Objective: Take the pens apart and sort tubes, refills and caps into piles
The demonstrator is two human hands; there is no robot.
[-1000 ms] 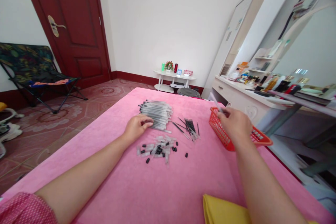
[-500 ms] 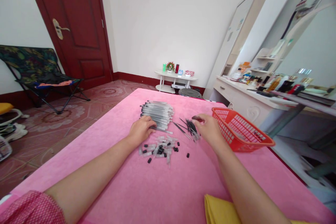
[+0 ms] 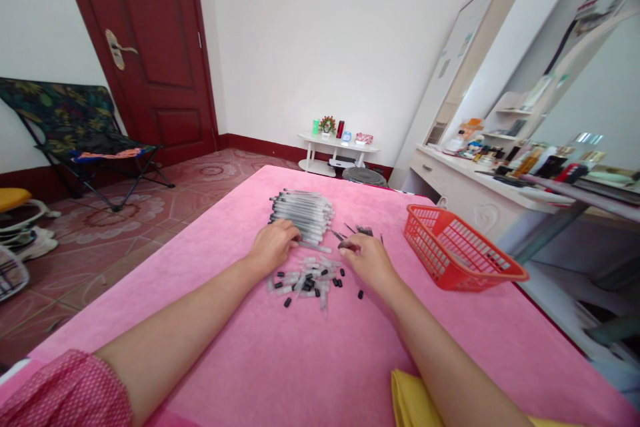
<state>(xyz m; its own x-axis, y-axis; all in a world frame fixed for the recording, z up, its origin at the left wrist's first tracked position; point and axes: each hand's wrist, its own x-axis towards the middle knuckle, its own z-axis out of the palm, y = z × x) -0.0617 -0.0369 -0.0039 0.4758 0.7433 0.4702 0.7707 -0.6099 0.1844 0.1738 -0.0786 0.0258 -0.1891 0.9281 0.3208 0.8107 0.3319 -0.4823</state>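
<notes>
On the pink cloth, a row of clear pen barrels with dark ends (image 3: 303, 207) lies side by side. My left hand (image 3: 273, 245) is at the near edge of this row, its fingers closed on a clear pen barrel (image 3: 317, 248) that points right. To the right, my right hand (image 3: 370, 261) is pinched over a small heap of thin black pen refills (image 3: 364, 231), partly covering it; what sits between its fingertips is too small to make out. Between and nearer than the hands lie scattered clear tips and small black caps (image 3: 310, 283).
A red plastic basket (image 3: 465, 273) stands at the table's right side. Folded yellow cloth (image 3: 417, 400) lies at the near edge, under my right forearm. Beyond the table are a low white stand (image 3: 340, 142), a dressing table with bottles (image 3: 450, 177) and a folding chair (image 3: 100, 147).
My right hand has moved left from the refill heap's right side, toward the pen barrels. My left hand stays by the row. The view has shifted slightly.
</notes>
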